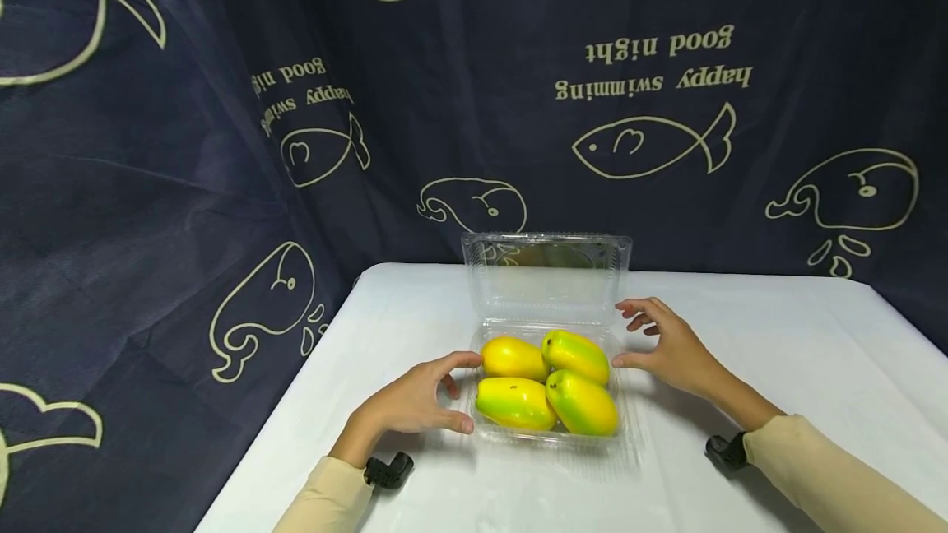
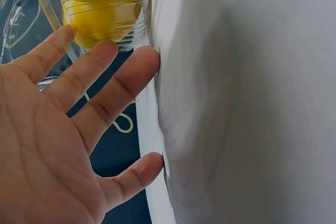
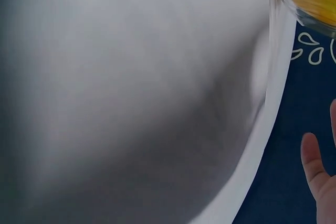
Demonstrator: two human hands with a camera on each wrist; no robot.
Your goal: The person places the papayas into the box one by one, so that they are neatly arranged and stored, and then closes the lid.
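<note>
Several yellow-green mangoes lie in the base of a clear plastic clamshell box on the table. Its see-through lid stands up behind them. At the box's left side is my left hand, fingers spread and thumb apart, with fingertips right at the wall. In the left wrist view, the palm and fingers show beside the ribbed wall, holding nothing. My right hand is by the right rear corner, its fingers loosely bent and the thumb near the rim. Only part of that hand shows in the right wrist view.
A white cloth covers the table. Close behind it and along its left hangs a dark blue curtain with printed fish and whales. A small black camera is strapped to the left wrist, another to the right.
</note>
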